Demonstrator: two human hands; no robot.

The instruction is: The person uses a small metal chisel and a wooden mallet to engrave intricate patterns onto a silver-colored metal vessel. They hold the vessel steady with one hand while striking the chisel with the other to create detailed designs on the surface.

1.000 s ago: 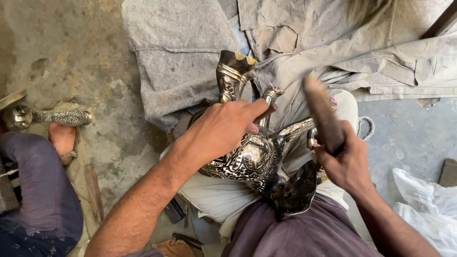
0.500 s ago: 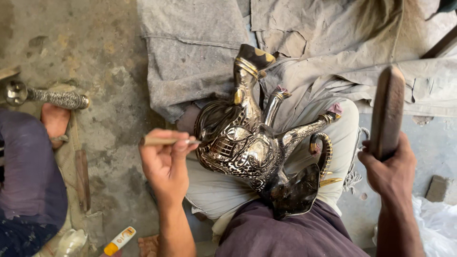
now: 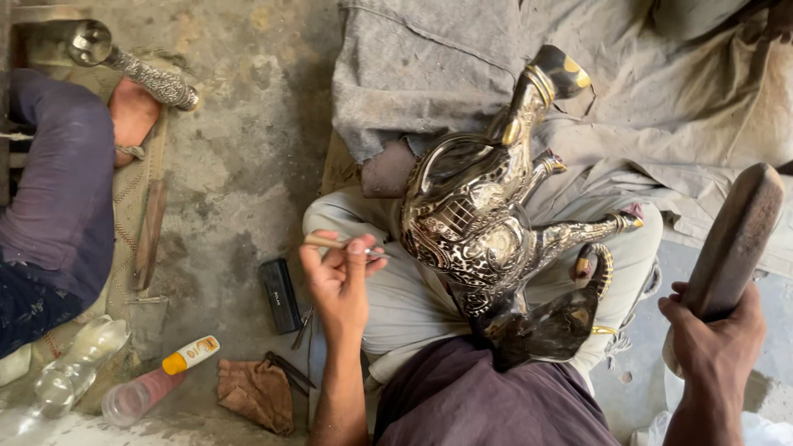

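A thin chisel-like metal tool point(image 3: 343, 243) is now pinched in the left hand point(image 3: 339, 285), no longer laid on the ornate engraved silver-and-black metal ewer point(image 3: 487, 223) across the lap, while the wooden mallet point(image 3: 731, 244) is gripped raised by the right hand point(image 3: 714, 343).

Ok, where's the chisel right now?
Head view: the chisel is pinched in the left hand, left of the ornate vessel on the lap.
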